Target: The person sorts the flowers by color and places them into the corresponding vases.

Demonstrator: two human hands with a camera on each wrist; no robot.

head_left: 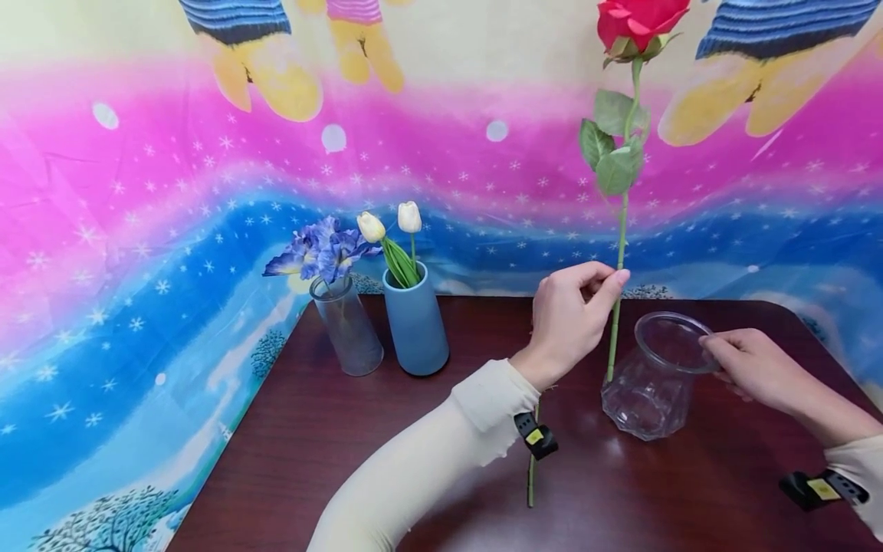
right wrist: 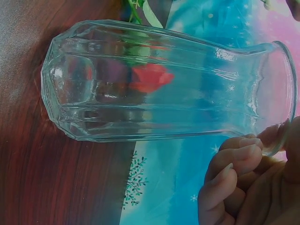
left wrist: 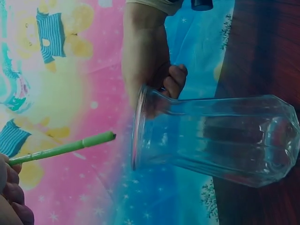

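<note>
My left hand [head_left: 569,318] pinches the green stem of a tall red rose [head_left: 641,27] between thumb and fingers, the bloom upright at the top. The stem's cut end [left wrist: 112,136] points at the mouth of a clear glass vase [left wrist: 225,140], a short gap apart from it in the left wrist view. With thumb and fingers my right hand [head_left: 762,369] grips the rim of this vase, which stands on the table. A second stem [head_left: 530,483] lies on the table, partly hidden under my left forearm. Through the glass, a red bloom [right wrist: 150,77] shows in the right wrist view.
On the dark wooden table [head_left: 276,475], a blue vase [head_left: 417,330] with white tulips [head_left: 409,217] stands to the left. Beside it is a grey translucent vase [head_left: 348,330] with blue-purple flowers [head_left: 320,249]. A colourful printed cloth [head_left: 441,146] hangs behind the table.
</note>
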